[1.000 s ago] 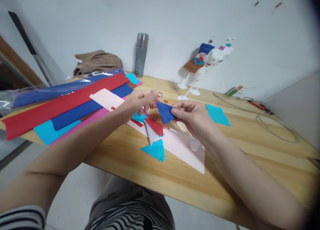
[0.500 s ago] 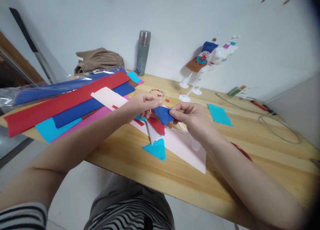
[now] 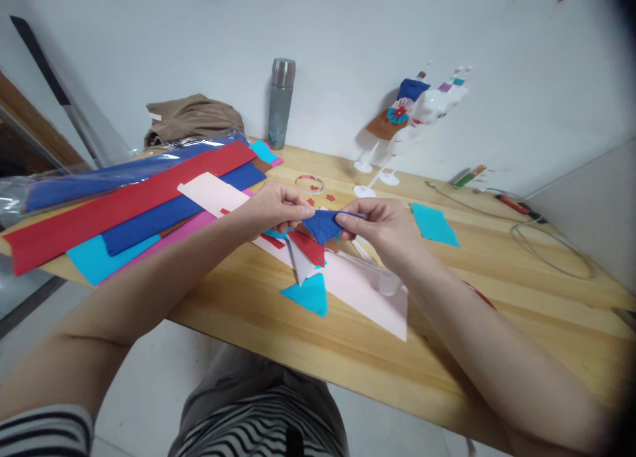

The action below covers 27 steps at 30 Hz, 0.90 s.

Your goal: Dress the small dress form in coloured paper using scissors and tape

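A small dark blue piece of crepe paper [image 3: 322, 228] is stretched between my two hands above the table. My left hand [image 3: 276, 207] pinches its left corner with thumb and fingers. With the thumb on top, my right hand [image 3: 381, 226] grips the upper right part, where the edge looks folded over. Just below lie a red scrap [image 3: 311, 248], a whitish scrap [image 3: 299, 261] and a turquoise scrap [image 3: 309, 294]. They rest on or beside a long pale pink sheet [image 3: 375, 303]. White stick-like parts under my right hand are partly hidden.
Layered crepe paper strips [image 3: 134, 191] spread across the left side, with brown cloth [image 3: 199, 120] behind. A flask [image 3: 281, 106] stands by the wall. At the back right is a white animal figure [image 3: 431, 106] dressed in paper. A turquoise sheet [image 3: 434, 224] and a cable [image 3: 527, 242] lie right.
The blue paper has turned, and its top edge now runs flatter between my hands. My right hand has shifted its grip slightly along that edge. The view has moved a little.
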### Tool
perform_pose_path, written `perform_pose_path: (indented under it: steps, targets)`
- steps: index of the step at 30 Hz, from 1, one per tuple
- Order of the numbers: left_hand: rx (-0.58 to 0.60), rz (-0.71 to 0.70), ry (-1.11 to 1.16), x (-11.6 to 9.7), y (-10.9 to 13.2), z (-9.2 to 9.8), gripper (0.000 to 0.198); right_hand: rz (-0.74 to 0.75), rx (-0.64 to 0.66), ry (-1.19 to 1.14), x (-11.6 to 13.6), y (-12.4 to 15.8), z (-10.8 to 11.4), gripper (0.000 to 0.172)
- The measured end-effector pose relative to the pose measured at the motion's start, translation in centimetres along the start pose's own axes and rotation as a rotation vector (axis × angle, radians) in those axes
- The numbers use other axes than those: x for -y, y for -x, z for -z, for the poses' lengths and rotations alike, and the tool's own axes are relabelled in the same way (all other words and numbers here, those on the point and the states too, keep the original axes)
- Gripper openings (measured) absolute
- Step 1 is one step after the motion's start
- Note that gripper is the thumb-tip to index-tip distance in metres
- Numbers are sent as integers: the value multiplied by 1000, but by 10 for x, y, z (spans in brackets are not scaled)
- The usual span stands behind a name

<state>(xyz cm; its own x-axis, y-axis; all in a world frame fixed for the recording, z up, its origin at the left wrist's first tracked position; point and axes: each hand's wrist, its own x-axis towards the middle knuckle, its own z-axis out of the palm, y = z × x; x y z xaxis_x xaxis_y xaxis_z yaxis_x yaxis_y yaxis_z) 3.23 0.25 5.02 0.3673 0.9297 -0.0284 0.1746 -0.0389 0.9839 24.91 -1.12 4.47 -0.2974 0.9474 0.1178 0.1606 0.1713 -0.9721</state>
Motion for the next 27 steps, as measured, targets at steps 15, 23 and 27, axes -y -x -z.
perform_pose_path:
  steps: [15, 23, 27]
  targets:
    - [-114, 147, 191, 0, -6, 2, 62, -26, -83, -104, -4, -5, 5, 32]
    - [134, 24, 85, 7, -2, 1, 47, -21, -21, -91, -4, -3, 4, 31]
    - [130, 2, 122, 7, 0, 0, 39, -7, 8, -98, -3, -2, 4, 39]
